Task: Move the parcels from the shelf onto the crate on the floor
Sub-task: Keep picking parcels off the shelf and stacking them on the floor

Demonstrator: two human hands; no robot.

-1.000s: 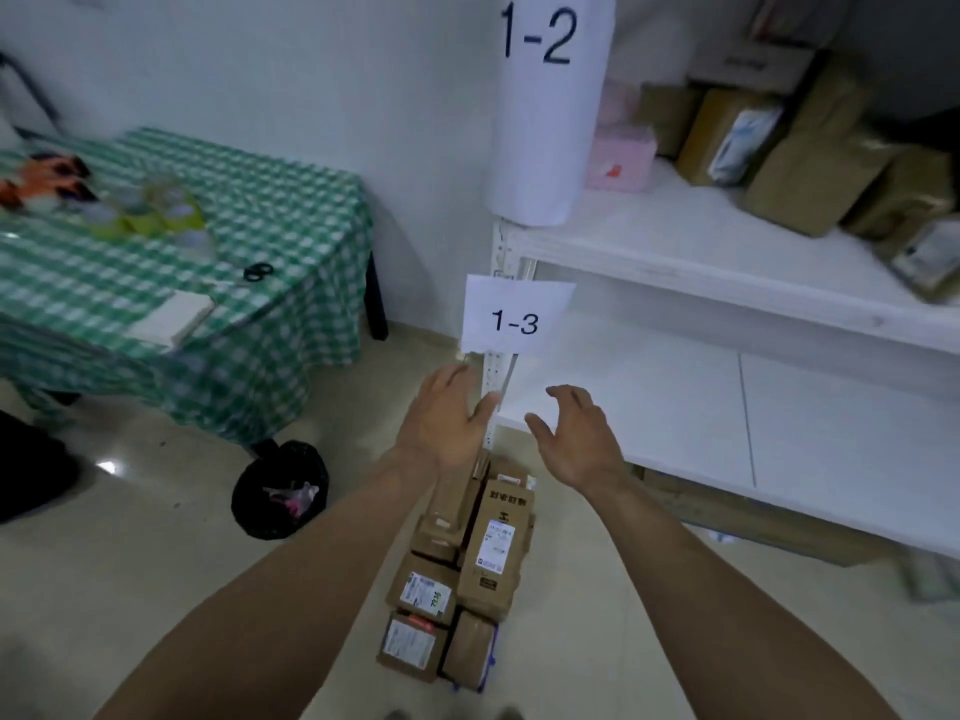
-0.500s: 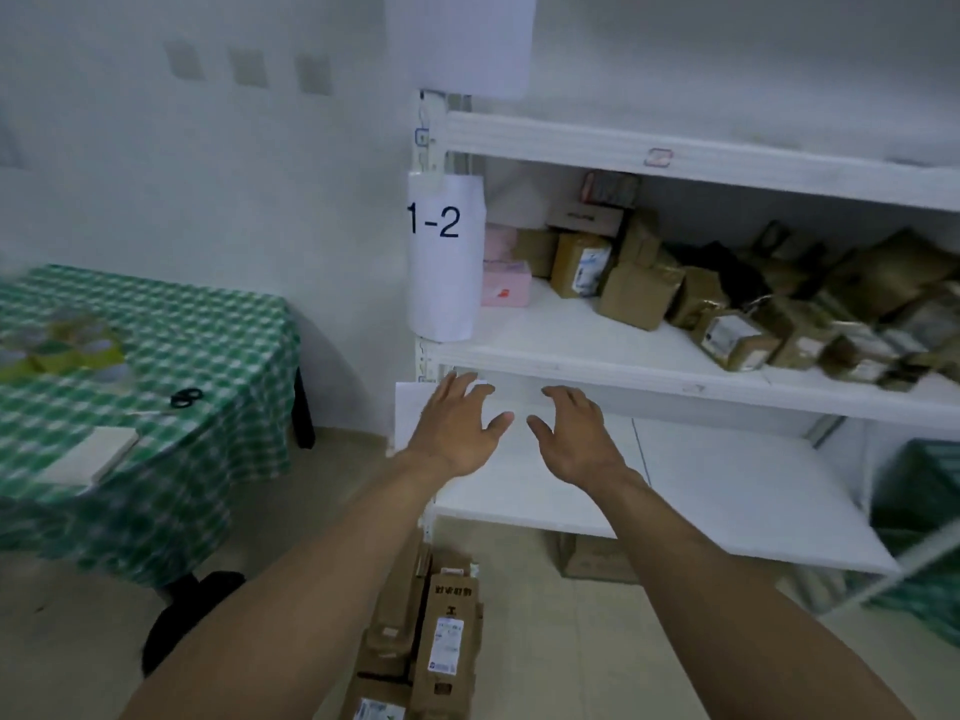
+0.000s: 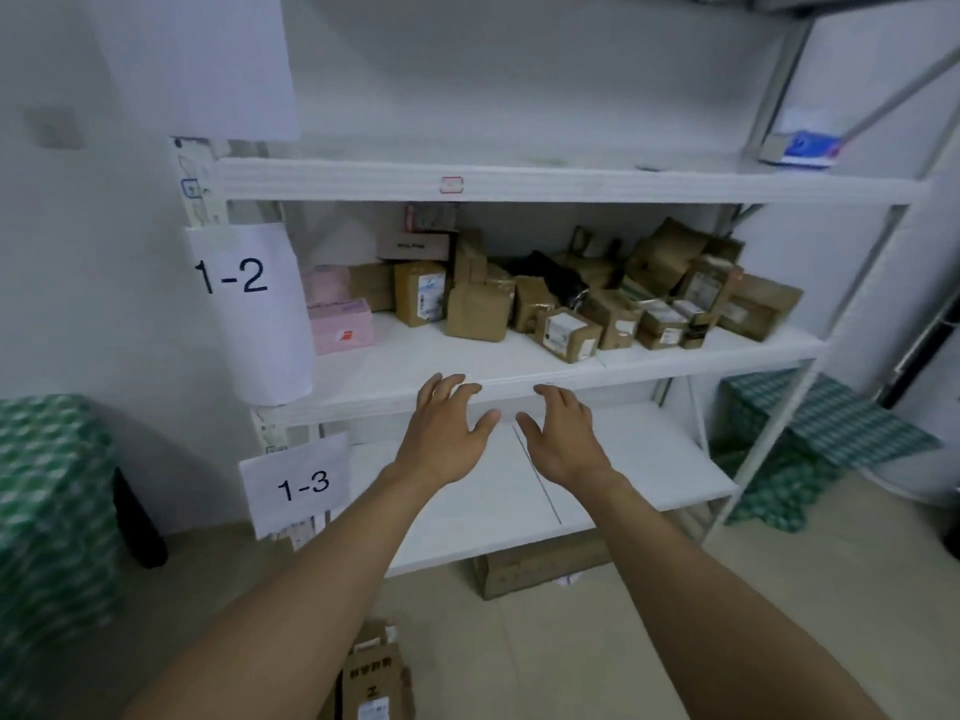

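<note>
Several brown cardboard parcels [image 3: 571, 304] and a pink box [image 3: 340, 324] lie along the back of the white shelf marked 1-2 [image 3: 395, 371]. My left hand [image 3: 441, 433] and my right hand [image 3: 563, 439] hover side by side just below that shelf's front edge, fingers spread, holding nothing. Both are well short of the parcels. At the bottom edge, a few stacked parcels on the floor [image 3: 371, 678] show between my forearms; the crate under them is hidden.
The shelf marked 1-3 [image 3: 623, 459] lies below my hands, with a cardboard box [image 3: 535, 569] under it. A green checked table [image 3: 47, 511] stands at the left. Green checked cloth [image 3: 821, 439] lies right of the rack's upright [image 3: 779, 423].
My view has swung up from the floor stack to the 1-2 shelf. Both hands rose with it, from the 1-3 shelf level to the 1-2 shelf's edge, still holding nothing.
</note>
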